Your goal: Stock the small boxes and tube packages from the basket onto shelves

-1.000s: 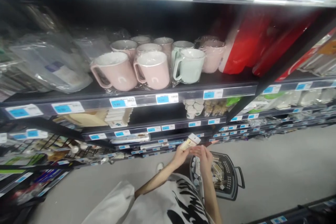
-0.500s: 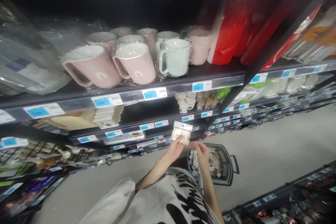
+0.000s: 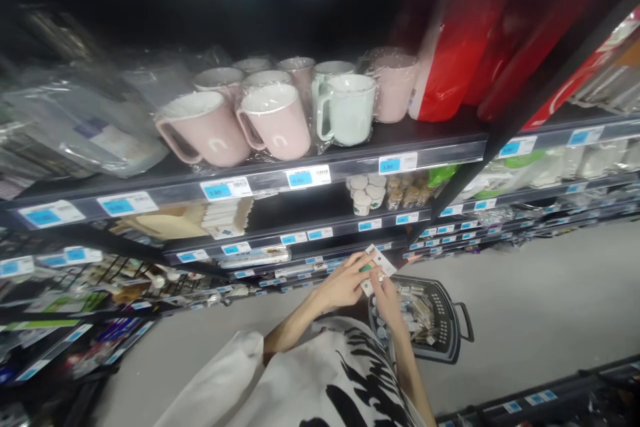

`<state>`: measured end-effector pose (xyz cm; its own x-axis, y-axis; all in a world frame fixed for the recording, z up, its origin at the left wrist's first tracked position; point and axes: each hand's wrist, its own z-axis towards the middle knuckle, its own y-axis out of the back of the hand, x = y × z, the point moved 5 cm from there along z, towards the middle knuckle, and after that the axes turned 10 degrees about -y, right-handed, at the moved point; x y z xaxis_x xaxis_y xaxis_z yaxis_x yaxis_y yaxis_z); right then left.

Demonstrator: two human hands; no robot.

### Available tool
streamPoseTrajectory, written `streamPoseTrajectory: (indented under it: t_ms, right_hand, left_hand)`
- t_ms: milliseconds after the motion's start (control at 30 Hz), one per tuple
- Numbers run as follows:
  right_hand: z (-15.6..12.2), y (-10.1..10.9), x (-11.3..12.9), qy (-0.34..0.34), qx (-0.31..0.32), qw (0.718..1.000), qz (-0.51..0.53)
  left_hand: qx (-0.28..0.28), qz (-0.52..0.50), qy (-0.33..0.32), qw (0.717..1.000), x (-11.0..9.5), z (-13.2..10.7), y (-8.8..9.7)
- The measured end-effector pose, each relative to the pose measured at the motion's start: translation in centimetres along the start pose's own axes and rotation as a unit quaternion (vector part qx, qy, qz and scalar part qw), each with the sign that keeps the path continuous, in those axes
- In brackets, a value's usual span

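Observation:
My left hand and my right hand hold one small flat packet with a white card top between them. The fingers of both hands are closed on it, low in the view in front of the bottom shelves. Just below the hands a black shopping basket stands on the grey floor with several small packaged goods in it.
Dark store shelving fills the view. Pink mugs and a mint mug in plastic wrap stand at eye level, red bags to their right. Blue price tags line the shelf edges. Another shelf edge shows at the bottom right.
The packet was turned flat toward me half a second ago; now it is lowered and tilted, and my right hand has closed on it again. The view shifted slightly.

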<state>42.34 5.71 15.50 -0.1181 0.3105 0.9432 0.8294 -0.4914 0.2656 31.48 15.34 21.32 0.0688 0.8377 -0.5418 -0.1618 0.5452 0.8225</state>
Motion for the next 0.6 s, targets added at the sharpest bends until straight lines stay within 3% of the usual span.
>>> streamPoseTrajectory:
  t_ms: [100,200,267,333,500,600]
  right_hand:
    - [-0.3,-0.2,-0.6,-0.006,0.019,0.995,-0.100]
    - [-0.8,-0.3,-0.5,0.000,0.027,0.975,-0.219]
    - [-1.2,-0.7,0.1,0.015,0.058,0.961,-0.272]
    - [-1.6,-1.2,0.7,0.030,0.088,0.952,-0.292]
    - [-1.9,-1.8,0.8,0.017,0.148,0.975,-0.167]
    - [-1.5,-1.2,-0.5,-0.017,0.152,0.987,-0.052]
  left_hand:
    - [0.034,-0.009,-0.004,0.999,0.7,-0.8,1.4]
    - [0.010,-0.003,0.010,1.000,1.2,-1.0,2.8]
    - [0.016,-0.005,0.018,1.000,1.4,-1.0,3.0]
    - [0.059,-0.006,0.029,0.998,1.7,-0.9,2.6]
    - [0.125,-0.032,0.028,0.991,2.4,-1.7,3.1]
    - [0.106,-0.037,0.015,0.994,2.8,-2.2,5.8]
